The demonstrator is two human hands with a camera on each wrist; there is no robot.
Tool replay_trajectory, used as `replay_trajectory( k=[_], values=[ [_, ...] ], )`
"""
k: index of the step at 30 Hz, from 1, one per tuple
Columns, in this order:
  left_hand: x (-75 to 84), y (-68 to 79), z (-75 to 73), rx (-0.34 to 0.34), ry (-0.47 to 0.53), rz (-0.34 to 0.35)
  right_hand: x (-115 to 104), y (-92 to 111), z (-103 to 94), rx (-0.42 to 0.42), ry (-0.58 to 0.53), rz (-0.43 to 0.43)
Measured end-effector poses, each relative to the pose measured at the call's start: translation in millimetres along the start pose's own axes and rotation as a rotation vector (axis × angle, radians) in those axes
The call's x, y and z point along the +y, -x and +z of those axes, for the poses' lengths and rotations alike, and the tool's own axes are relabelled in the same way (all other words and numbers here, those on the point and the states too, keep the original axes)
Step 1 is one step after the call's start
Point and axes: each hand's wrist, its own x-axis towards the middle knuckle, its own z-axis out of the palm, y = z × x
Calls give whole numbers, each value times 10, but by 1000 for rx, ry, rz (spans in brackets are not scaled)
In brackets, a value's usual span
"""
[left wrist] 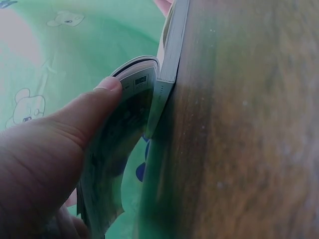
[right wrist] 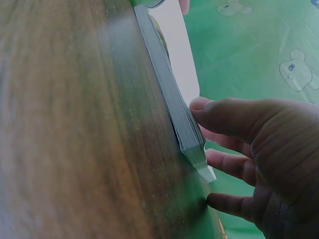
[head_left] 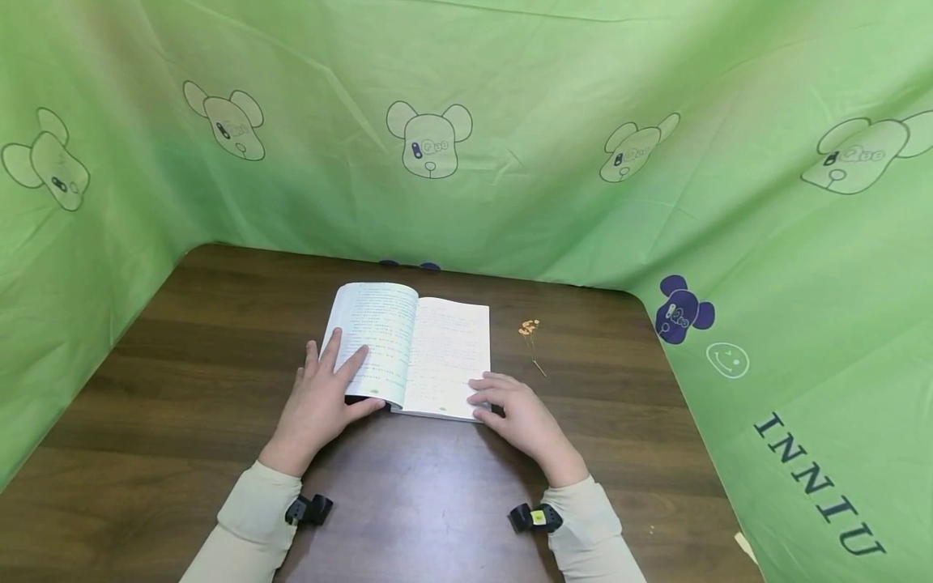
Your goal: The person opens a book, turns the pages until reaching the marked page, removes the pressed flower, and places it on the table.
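Observation:
An open book (head_left: 448,348) with printed text lies on the table, its left part arched up from the tabletop. My left hand (head_left: 317,405) spreads its fingers over the left page near the outer edge. In the left wrist view its thumb (left wrist: 107,87) is at the lower edge, against the picture-covered outer side (left wrist: 117,144), so the raised pages are held between thumb and fingers. My right hand (head_left: 521,413) rests lightly bent at the right page's lower outer corner. In the right wrist view its thumb touches the page above the thick page block (right wrist: 172,94).
A small sprig of orange dried flowers (head_left: 530,328) lies on the table right of the book. Green cloth (head_left: 510,219) printed with bear heads hangs around the brown wooden table (head_left: 182,389). Each sleeve cuff carries a small black camera (head_left: 535,518).

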Motion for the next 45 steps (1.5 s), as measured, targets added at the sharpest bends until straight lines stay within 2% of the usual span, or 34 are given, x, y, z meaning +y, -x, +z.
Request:
replay_trajectory(
  k=[8, 17, 22, 25, 29, 36, 45],
  values=[
    [-20, 12, -5, -26, 83, -51, 14, 2, 16, -8, -5, 3],
    [30, -3, -52, -42, 186, -58, -16, -7, -11, -5, -8, 1],
    [82, -38, -61, -1, 228, -70, -52, -25, -39, -14, 18, 15],
    [108, -60, -46, 40, 217, -68, -82, -43, -54, -14, 44, 19],
    [138, -82, -35, 50, 213, -83, -127, -67, -74, -3, 54, 25],
    [138, -123, -76, 15, 231, -132, -184, -134, -131, 41, 66, 70],
    [198, -157, -197, -52, 271, -189, -226, -219, -181, 37, 76, 75]
  ],
)
